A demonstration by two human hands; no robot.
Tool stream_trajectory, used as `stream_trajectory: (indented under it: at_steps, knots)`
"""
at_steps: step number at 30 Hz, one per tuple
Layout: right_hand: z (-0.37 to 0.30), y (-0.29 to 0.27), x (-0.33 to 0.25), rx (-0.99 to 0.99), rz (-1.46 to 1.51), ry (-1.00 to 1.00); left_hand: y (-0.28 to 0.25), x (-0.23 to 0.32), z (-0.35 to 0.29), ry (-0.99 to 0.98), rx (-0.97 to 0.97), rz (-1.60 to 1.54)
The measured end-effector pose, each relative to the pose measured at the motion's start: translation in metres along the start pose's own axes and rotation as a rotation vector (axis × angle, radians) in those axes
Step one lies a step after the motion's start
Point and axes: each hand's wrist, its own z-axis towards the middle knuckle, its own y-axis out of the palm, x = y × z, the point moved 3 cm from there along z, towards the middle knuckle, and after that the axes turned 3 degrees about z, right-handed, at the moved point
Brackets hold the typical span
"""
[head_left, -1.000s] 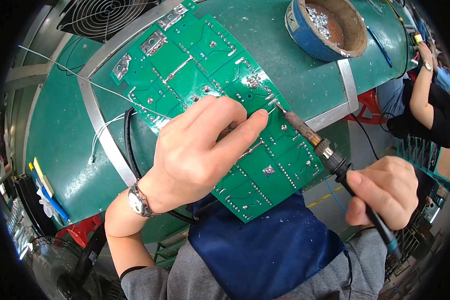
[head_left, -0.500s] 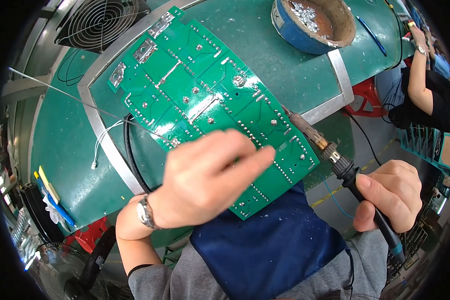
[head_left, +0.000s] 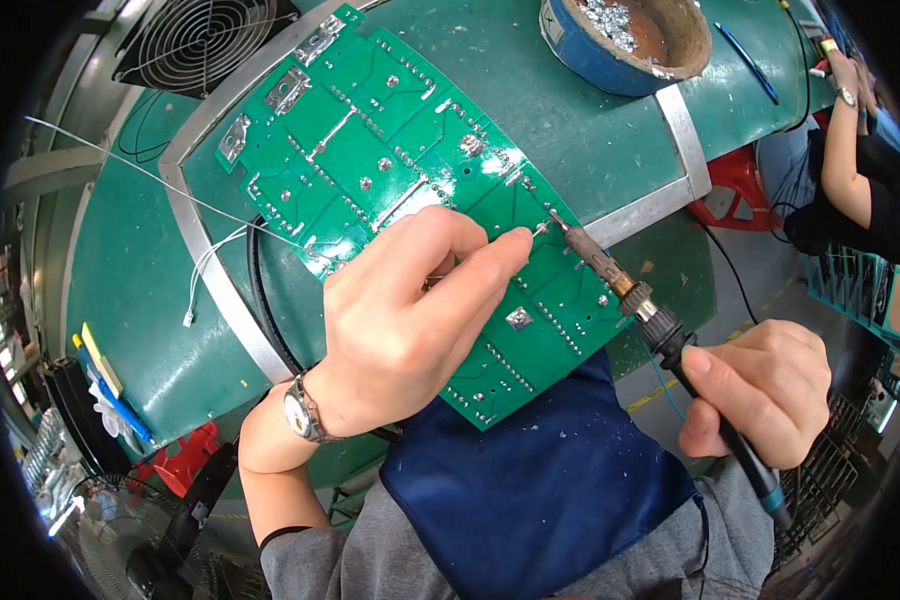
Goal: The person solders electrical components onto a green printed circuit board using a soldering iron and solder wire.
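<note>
A large green circuit board [head_left: 350, 185], solder side up, slants across the bench edge and over my lap. In my right hand [head_left: 765, 390] is a soldering iron [head_left: 660, 325], gripped by its black handle. Its tip points up-left at solder joints near the board's right edge. My left hand [head_left: 410, 310] hovers over the middle of the board, thumb and index finger pinched. A thin silvery solder wire [head_left: 160, 185] runs from the far left into this hand, and a short end pokes out at the fingertips, close to the iron's tip. The hand hides part of the board.
A blue round tub [head_left: 610, 75] with solder scraps stands at the back. A blue pen [head_left: 745, 63] lies right of it. A fan with a round grille [head_left: 207, 38] is at back left. White wires [head_left: 202, 275] and a black cable [head_left: 262, 310] lie left of the board. Another person's arm [head_left: 843, 150] shows far right.
My left fingertips have moved up and toward the iron's tip, bringing the solder wire there. The iron has shifted slightly left, its tip now over the board. The board has slid slightly.
</note>
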Motion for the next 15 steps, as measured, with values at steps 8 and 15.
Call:
stream_trajectory:
  at_steps: [8,15]
  knots:
    - [0.005,0.006,-0.009,0.059,-0.103,-0.035,0.002,0.005,0.002,0.018,0.007,0.040]
    - [-0.007,-0.013,-0.008,-0.050,0.003,0.051,-0.002,0.011,-0.009,0.039,0.025,0.078]
